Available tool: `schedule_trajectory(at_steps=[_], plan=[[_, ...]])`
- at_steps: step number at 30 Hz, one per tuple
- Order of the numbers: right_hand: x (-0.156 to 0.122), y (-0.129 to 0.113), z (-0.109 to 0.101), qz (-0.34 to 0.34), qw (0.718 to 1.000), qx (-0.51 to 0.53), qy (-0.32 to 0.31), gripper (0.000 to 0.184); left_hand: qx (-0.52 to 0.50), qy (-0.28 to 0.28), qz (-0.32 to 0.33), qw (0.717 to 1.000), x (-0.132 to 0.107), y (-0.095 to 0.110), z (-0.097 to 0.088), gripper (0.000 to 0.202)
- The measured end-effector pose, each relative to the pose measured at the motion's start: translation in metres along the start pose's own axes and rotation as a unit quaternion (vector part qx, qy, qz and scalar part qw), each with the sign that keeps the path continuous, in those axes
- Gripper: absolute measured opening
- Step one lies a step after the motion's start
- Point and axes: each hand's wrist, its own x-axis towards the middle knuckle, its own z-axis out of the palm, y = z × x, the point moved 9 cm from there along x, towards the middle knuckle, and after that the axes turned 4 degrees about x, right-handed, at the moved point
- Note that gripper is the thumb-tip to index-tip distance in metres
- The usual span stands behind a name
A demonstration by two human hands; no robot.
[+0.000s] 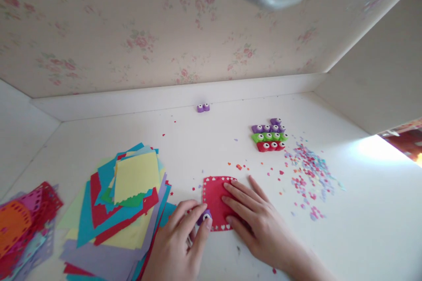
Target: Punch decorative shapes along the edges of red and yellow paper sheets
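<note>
Two hands in play: your left hand (183, 237) has a purple punch (204, 217) pinched between thumb and fingers; your right hand (260, 219) lies flat, fingers slightly spread.
Red card (214, 204): flat on the tabletop (184, 140), right between your hands, with your right one covering its right side.
Punch vs card: this is the bit that matters imo. It's at the card's left edge, near the bottom-left corner, so your left is the one to steer.
Long axis: looks like it points away from you, but your fingers hide the right edge, so can't swear to it.
</note>
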Motion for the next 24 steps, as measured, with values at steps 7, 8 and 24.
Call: schedule_trajectory(at_steps=[7, 8, 24], plan=[[0.000, -0.002, -0.003, 0.011, 1.000, 0.000, -0.009, 0.040, -0.033, -0.022, -0.033, 0.999, 0.008, 0.001, 0.008, 0.017], [0.000, -0.003, -0.004, 0.011, 1.000, 0.002, -0.005, 0.040, -0.043, -0.032, -0.042, 0.998, 0.010, 0.000, 0.008, 0.018], [-0.006, -0.005, -0.006, 0.009, 0.999, 0.010, 0.033, 0.033, -0.094, -0.250, -0.239, 0.933, 0.022, -0.019, 0.035, 0.017]])
